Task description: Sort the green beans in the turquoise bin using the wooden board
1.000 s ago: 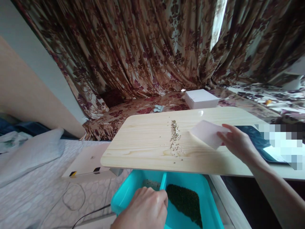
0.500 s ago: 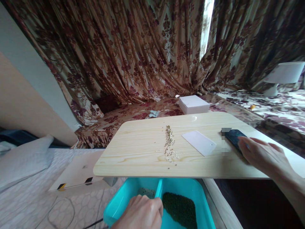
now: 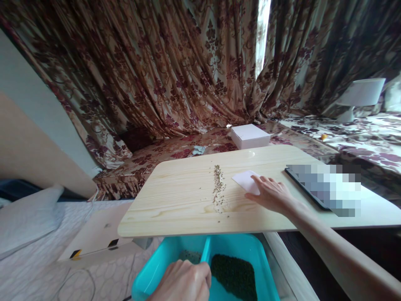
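Observation:
My right hand [image 3: 267, 191] reaches over a thin white card [image 3: 244, 179] on the light wooden tabletop, thumb at its near edge and fingers at its far edge. To the card's left runs a strip of small dark and pale grains [image 3: 218, 188]. My left hand [image 3: 186, 281] is closed at the divider of a turquoise two-part tray [image 3: 263, 255] below the table edge; its fingertips are hidden. Dark green grains [image 3: 234, 276] fill part of the right compartment. A few pale grains [image 3: 190, 256] lie in the left one.
A phone or tablet with a blurred screen [image 3: 308, 188] lies on the table's right side. Behind the table are a white box [image 3: 250, 136] and a crumpled cloth [image 3: 199, 149]. A lamp [image 3: 363, 94] stands far right. A flat pale carton [image 3: 97, 234] lies on the bed at left.
My right hand has let go of the dark device and moved left to the white card. The device's screen now shows lit. My left hand stays at the tray.

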Available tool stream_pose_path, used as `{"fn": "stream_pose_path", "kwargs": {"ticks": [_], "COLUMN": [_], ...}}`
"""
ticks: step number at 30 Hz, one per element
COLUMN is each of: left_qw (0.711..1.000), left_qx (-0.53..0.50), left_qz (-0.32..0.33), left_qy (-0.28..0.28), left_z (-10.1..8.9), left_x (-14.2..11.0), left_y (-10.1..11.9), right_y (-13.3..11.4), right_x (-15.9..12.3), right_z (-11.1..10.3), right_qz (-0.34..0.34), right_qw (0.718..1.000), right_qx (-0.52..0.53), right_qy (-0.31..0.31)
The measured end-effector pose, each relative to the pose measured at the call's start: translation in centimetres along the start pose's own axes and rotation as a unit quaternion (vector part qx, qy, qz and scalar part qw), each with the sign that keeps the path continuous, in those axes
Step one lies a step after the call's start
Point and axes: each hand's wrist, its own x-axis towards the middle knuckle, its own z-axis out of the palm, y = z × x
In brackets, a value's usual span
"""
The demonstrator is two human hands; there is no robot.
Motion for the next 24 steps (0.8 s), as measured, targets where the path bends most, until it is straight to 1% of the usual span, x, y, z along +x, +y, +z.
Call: {"fn": "stream_pose_path", "kwargs": {"ticks": [4,9,10,13,18,22,24], "left_qw": [1.000,1.000,1.000,1.000,1.000,1.000,1.000], "left_qx": [0.011,0.016,0.015,0.012,-0.007,-0.007,-0.009], "left_qz": [-0.012,0.017,0.021,0.004,0.003,0.007,0.010], "left_qy": [-0.023,0.012,0.013,0.000,0.002,-0.010,0.000], "left_z": [-0.1,0.1,0.0,-0.4,-0.8,-0.8,-0.6], "left_x": [-0.1,-0.4,-0.5,-0.7,-1.0,-0.9,-0.8], "left_y": [0.0,-0.2,-0.1,0.4,0.8,0.6,0.5], "right_y": [0.7,1.3,1.3,1.5,2.3,1.6,1.0], "right_x": [1.2,3.1,3.4,4.3,5.1,4.9,4.8], "right_z": [-1.2,-2.0,-2.0,-2.3,-2.8,-2.3,-2.1], "right_qz": [0.000,0.004,0.005,0.012,0.024,0.024,0.018], "right_qw": [1.000,0.997,0.997,0.996,0.994,0.994,0.994], "right_qx": [-0.001,-0.007,-0.010,-0.018,-0.022,-0.031,-0.034], "right_qy": [-0.028,-0.074,-0.080,-0.086,-0.101,-0.105,-0.105]}}
